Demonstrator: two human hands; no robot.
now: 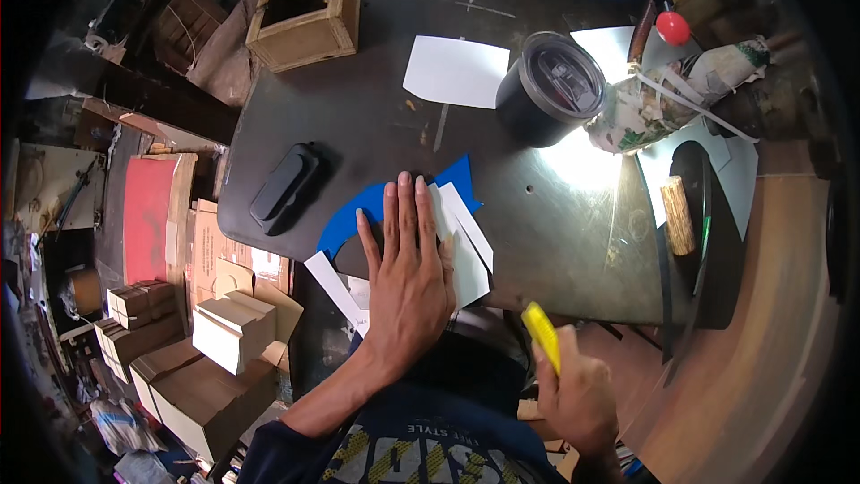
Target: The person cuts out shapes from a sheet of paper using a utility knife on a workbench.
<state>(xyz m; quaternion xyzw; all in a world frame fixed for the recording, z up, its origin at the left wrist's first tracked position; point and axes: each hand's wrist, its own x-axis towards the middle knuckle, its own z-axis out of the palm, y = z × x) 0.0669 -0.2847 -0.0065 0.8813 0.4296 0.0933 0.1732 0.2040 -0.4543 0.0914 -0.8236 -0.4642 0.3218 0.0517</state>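
My left hand (pixel 405 260) lies flat with fingers stretched out, pressing on a curved blue sheet (pixel 348 222) near the table's front edge. White paper pieces (pixel 468 260) show beside and under this hand, and a narrow white strip (pixel 333 287) sticks out to its left. My right hand (pixel 580 394) is closed round a yellow box cutter (pixel 541 333), held off the table's front edge and apart from the sheet. The cutter's blade cannot be made out.
On the dark table (pixel 376 125) are a black case (pixel 287 188), a wooden box (pixel 305 18), a white sheet (pixel 457 70) and a dark lidded tumbler (pixel 548 94). A wrapped lamp arm (pixel 663 103) and a wooden-handled tool (pixel 677 215) are at right. Cardboard boxes (pixel 206 385) stand at left.
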